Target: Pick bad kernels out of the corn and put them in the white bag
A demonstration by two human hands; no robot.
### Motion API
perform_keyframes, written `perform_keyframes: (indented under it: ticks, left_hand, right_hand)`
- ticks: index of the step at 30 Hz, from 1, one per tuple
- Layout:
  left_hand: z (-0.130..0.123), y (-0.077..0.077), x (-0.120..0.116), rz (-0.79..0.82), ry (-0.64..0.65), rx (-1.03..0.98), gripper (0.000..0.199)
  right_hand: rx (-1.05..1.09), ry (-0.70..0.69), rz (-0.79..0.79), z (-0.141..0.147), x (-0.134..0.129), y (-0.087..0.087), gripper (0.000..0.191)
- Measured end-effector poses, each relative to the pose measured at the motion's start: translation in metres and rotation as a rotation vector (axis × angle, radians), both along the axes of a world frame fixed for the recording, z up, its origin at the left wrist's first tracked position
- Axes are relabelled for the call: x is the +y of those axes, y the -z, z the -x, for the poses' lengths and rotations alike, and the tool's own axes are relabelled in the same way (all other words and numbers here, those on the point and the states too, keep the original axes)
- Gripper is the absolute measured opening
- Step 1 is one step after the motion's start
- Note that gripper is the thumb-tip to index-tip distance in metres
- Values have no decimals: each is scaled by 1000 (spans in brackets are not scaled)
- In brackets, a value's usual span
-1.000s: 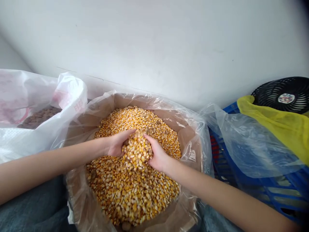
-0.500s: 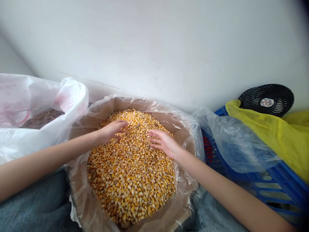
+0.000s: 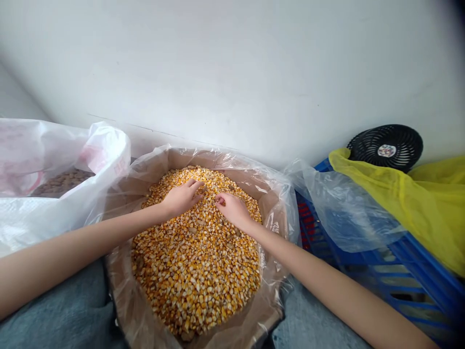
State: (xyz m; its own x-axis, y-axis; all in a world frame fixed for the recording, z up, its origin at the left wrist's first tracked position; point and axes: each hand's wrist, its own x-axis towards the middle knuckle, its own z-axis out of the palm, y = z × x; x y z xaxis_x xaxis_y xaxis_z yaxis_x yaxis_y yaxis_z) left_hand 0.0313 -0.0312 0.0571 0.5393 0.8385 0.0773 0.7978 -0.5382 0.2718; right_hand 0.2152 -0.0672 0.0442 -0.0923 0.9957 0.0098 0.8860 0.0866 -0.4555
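A plain white wall (image 3: 232,72) fills my view ahead, meeting a greyer side wall (image 3: 14,94) at a corner on my far left. A thin dark line (image 3: 145,128) slants down across its lower part, and I see a few faint specks on it. The light reaching me is soft and even, duller toward the left. On my right, a round black fan (image 3: 385,150) sits near the wall, beyond a slatted blue crate (image 3: 419,257).

Corn (image 3: 203,271) lies in a box (image 3: 181,157) before a wall (image 3: 232,72), a sack (image 3: 47,218) to its left, a crate (image 3: 425,266) bearing a bag (image 3: 348,208) and cloth (image 3: 392,198) right.
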Motion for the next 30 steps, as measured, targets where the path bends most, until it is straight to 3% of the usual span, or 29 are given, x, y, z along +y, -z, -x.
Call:
perform_keyframes:
  ticks: [6, 13, 18, 23, 27, 30]
  left_hand:
    - [-15, 3, 14, -47, 37, 88, 31]
    - [-8, 4, 7, -36, 27, 23, 23]
    - [1, 0, 0, 44, 5, -50, 19]
    - [5, -7, -20, 2, 282, 157, 23]
    - [4, -6, -38, -135, 495, 304, 27]
    - [2, 0, -44, -189, 563, 347, 26]
  right_hand:
    - [-38, -41, 31, 11, 8, 4, 13]
    - [-11, -3, -27, 18, 1, 16, 8]
    - [100, -15, -78, 12, 3, 6, 7]
    - [336, 31, -20, 5, 3, -10, 11]
    - [492, 58, 261, -1, -6, -13, 14]
    - [540, 68, 428, -5, -12, -14, 10]
